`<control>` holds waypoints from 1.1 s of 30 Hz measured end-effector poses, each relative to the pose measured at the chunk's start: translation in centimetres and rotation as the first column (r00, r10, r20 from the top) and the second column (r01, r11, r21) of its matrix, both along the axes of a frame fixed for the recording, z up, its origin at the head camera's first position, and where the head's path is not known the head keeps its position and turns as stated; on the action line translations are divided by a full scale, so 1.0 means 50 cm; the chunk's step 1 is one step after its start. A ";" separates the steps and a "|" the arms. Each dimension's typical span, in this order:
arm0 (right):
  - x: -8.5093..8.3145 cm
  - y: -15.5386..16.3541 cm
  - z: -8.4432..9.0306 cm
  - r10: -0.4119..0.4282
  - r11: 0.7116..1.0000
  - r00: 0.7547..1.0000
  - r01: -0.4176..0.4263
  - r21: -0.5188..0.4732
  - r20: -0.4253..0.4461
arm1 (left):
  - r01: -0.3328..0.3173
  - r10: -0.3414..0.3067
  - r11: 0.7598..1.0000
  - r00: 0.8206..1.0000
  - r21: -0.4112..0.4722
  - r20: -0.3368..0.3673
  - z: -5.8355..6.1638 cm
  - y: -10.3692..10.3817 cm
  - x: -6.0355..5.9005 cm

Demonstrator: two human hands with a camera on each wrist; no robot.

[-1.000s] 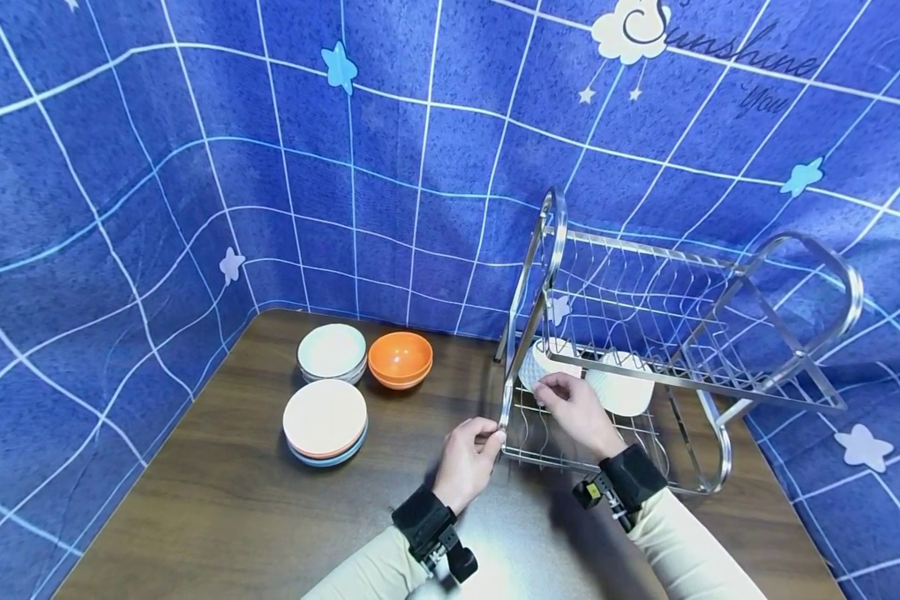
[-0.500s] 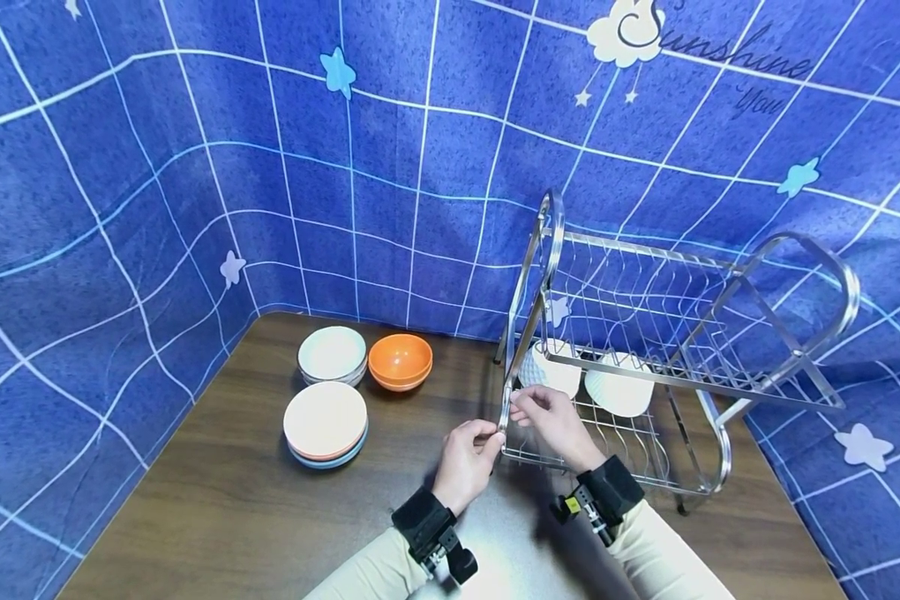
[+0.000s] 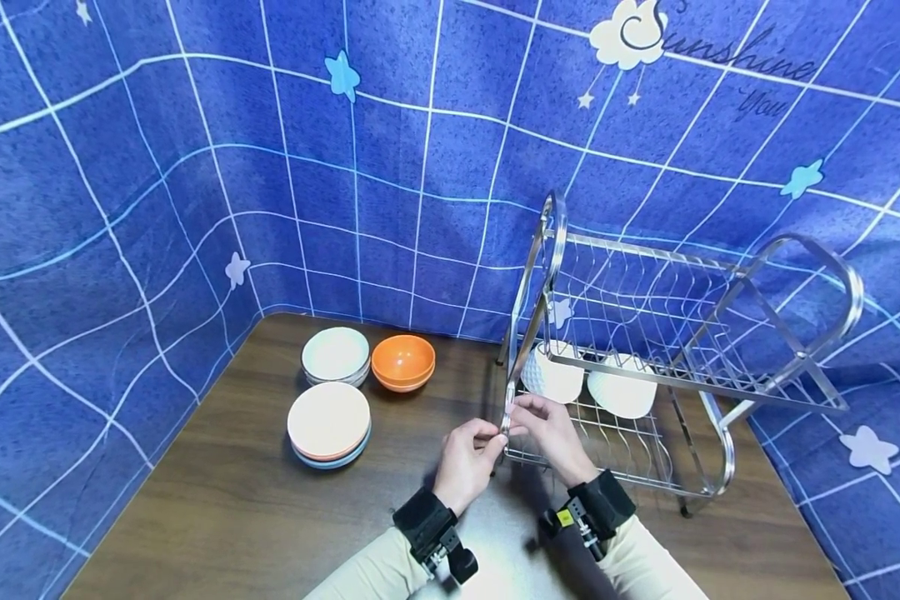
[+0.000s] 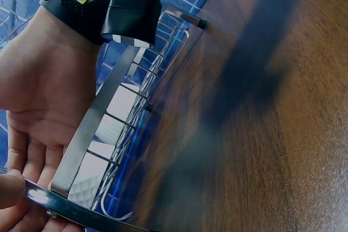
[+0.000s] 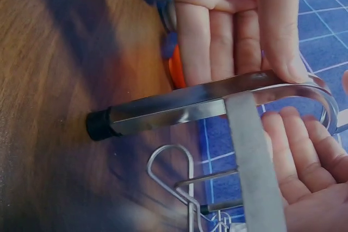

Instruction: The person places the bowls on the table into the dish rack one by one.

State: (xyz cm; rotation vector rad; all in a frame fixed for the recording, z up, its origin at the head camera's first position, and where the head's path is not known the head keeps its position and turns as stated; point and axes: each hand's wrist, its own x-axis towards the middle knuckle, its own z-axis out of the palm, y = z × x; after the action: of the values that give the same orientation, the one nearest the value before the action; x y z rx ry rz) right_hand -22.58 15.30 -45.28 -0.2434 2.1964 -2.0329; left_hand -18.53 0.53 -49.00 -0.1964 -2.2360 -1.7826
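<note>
In the head view a two-tier metal dish rack (image 3: pixel 667 377) stands at the right of the table. My left hand (image 3: pixel 465 467) pinches the lower left corner of its frame; the right wrist view shows that hand's thumb (image 5: pixel 283 52) over the flat bar, with fingers behind it. Just above, my right hand (image 3: pixel 555 433) holds the same left upright with curled fingers (image 5: pixel 296 139) close under the bar's bend. A black foot (image 5: pixel 100 125) caps the bar's end. Two white textured bowls, a left one (image 3: pixel 557 382) and a right one (image 3: pixel 622 393), sit upside down on the lower shelf.
Left on the wooden table (image 3: pixel 217 500) stand pale bowls (image 3: pixel 335 354), orange bowls (image 3: pixel 402 360) and a cream-topped stack (image 3: pixel 328 419) with blue beneath. A blue gridded curtain (image 3: pixel 390 208) hangs behind. The rack's upper tier juts over the lower shelf.
My right hand has moved left and toward me, from beside the left white bowl to the rack's left upright. The left hand has stayed at the lower corner.
</note>
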 end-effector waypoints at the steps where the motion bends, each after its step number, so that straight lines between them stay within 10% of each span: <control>1: 0.001 0.000 -0.002 0.002 1.000 1.000 -0.002 -0.011 -0.002 | -0.002 0.002 1.000 1.000 -0.001 0.001 0.001 0.000 0.001; 33: 0.008 -0.003 -0.026 0.027 0.999 0.997 -0.023 0.049 -0.073 | -0.022 0.021 1.000 0.999 -0.021 -0.037 -0.001 -0.005 0.014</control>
State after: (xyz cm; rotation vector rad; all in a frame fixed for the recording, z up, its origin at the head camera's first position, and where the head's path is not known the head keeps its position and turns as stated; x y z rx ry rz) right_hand -22.17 15.15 -46.59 -0.3441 2.2697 -1.9863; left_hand -17.84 0.27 -49.07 -0.2066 -2.2243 -1.7306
